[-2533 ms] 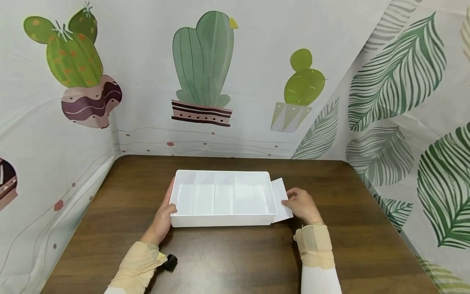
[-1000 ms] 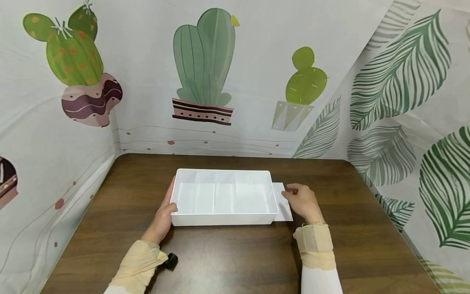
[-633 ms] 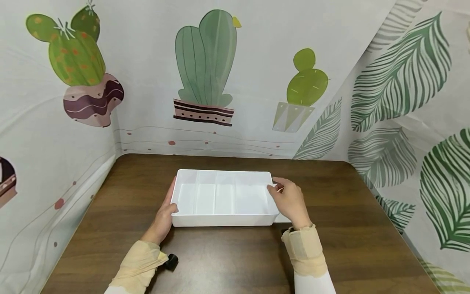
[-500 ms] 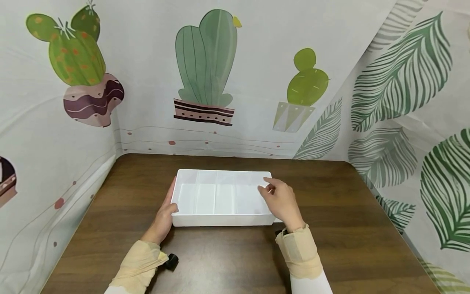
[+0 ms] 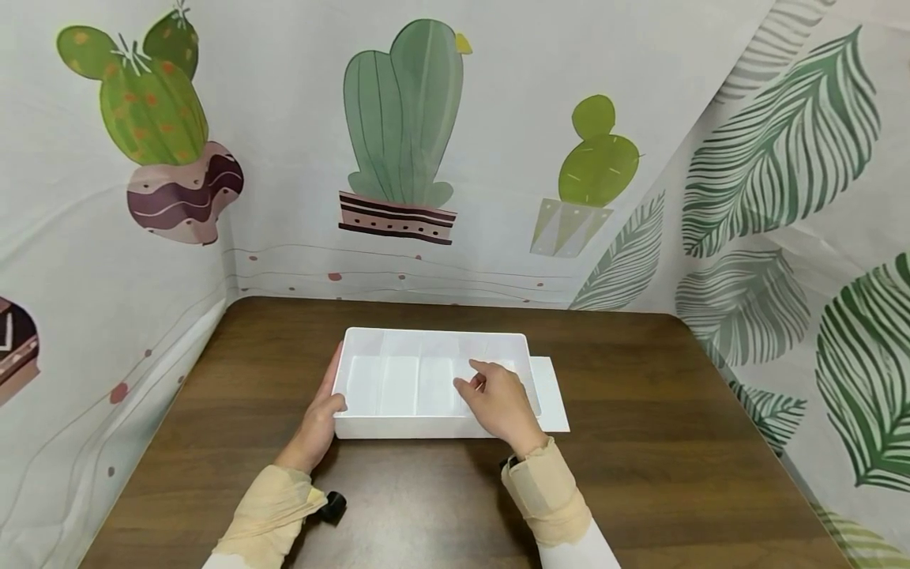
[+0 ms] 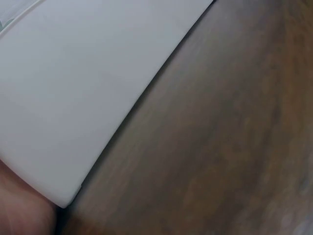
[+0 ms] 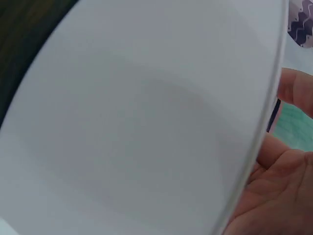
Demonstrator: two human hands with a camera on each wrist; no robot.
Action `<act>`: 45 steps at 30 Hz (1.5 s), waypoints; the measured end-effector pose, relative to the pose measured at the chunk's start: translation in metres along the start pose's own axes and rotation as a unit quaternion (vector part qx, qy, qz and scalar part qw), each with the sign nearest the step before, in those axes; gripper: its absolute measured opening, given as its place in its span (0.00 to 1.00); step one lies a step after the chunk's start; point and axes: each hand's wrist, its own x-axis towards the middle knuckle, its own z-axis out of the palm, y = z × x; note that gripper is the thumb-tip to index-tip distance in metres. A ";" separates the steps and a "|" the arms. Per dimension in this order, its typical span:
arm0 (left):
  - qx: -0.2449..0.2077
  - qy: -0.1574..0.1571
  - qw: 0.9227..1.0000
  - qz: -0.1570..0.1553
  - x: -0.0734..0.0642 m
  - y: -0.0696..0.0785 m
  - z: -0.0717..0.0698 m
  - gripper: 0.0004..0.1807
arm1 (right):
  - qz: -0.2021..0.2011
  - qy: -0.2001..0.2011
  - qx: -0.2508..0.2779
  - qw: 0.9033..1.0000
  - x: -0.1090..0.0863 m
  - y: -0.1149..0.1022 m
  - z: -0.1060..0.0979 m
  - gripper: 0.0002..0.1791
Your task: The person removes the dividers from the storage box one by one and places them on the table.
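On the far half of a brown wood-grain table [image 5: 682,442], close to the middle, sits a white tray [image 5: 405,427], its long side running left to right. Faint lines part its inside into side-by-side sections. The left hand [image 5: 316,427] grips the tray's left end, thumb hooked over the rim near the near left corner and fingers laid along the outer side. The right hand [image 5: 501,403] hangs over the right part of the tray, thumb and forefinger bent toward each other with a gap between the tips; the right wrist view shows that gap too, past the tray's rim. At the tray's right end a flat white card [image 5: 553,395] sticks out to the right; whether it runs beneath the tray or only butts against it, I cannot tell. Tan wraps cover both wrists, the left one [image 5: 263,506] with a small black object [image 5: 332,508] at its right side, the right one [image 5: 550,494] meeting a white sleeve [image 5: 579,549]. Beyond the table hangs a pale cloth [image 5: 284,158] printed with potted cacti on the left and centre, and large leaves on the right.
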 end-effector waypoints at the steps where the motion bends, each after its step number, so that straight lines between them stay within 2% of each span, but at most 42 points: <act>1: -0.001 0.000 1.000 0.000 0.000 0.000 0.000 0.57 | -0.002 -0.001 0.001 1.000 0.000 0.000 0.002 0.28; 6: -0.005 -0.001 1.000 -0.002 0.001 0.000 0.001 0.58 | -0.013 -0.005 -0.012 1.000 0.000 0.000 0.009 0.30; 15: -0.010 -0.001 1.000 -0.012 0.002 0.001 0.002 0.58 | -0.015 -0.026 -0.093 0.995 -0.001 0.001 0.016 0.28; 19: -0.011 -0.002 1.000 -0.011 0.003 0.001 0.002 0.58 | -0.009 -0.033 -0.110 0.993 -0.001 0.001 0.017 0.25; 27: -0.017 -0.002 1.000 -0.009 0.003 0.001 0.001 0.58 | 0.000 -0.022 -0.098 0.995 -0.001 0.000 0.021 0.24; 35: -0.015 -0.002 1.000 0.002 0.002 -0.001 0.000 0.57 | -0.015 -0.002 -0.088 0.996 -0.001 -0.001 0.021 0.25; 45: -0.015 -0.003 1.000 -0.002 0.001 -0.001 0.000 0.57 | -0.030 0.043 -0.071 0.996 -0.002 -0.003 0.019 0.23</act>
